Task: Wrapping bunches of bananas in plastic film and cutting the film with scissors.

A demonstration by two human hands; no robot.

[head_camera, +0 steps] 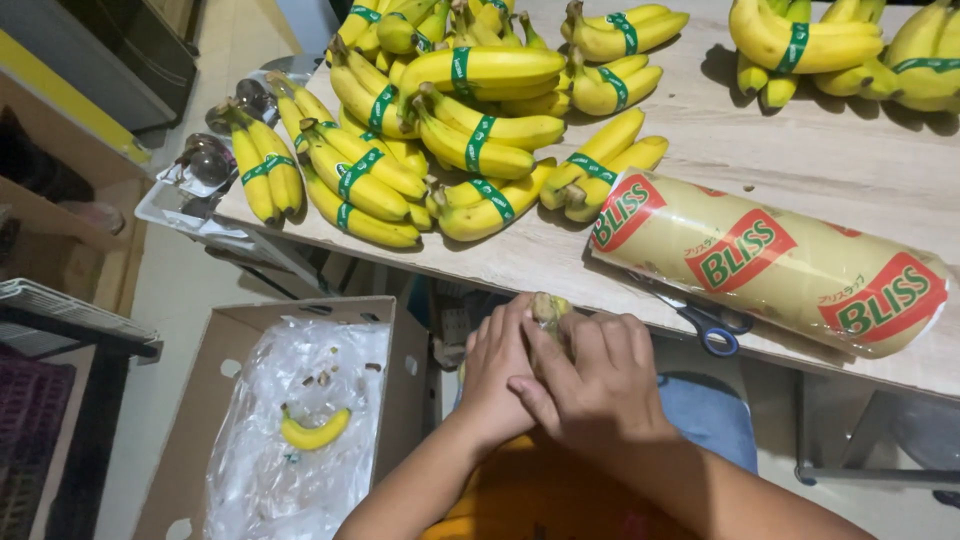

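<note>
both hands work close together just below the near edge of the tabletop [800, 170], over the person's lap. the left hand [495, 375] and the right hand [590, 385] are wrapped around a small bunch of bananas [550, 308], fingers curled and clamped on it, the right hand partly overlapping the left. only the brownish stem end of the bunch shows above the fingers; it points up and away from the person, toward the tabletop edge, so the long axis runs roughly from the lap toward the tabletop. the rest of the fruit is hidden inside the grip.

on the tabletop, a heap of banded banana bunches [440, 140] lies to the upper left, each ringed by a green band, with more bunches [830, 50] at the far right. a large roll of plastic wrap [770, 260] lies near the front edge, its long axis slanting down to the right. blue-handled scissors [705, 322] lie just beside it at the edge, close to the right hand.

on the floor to the left, an open cardboard box [225, 360] lined with clear plastic holds a single banana [313, 432].
</note>
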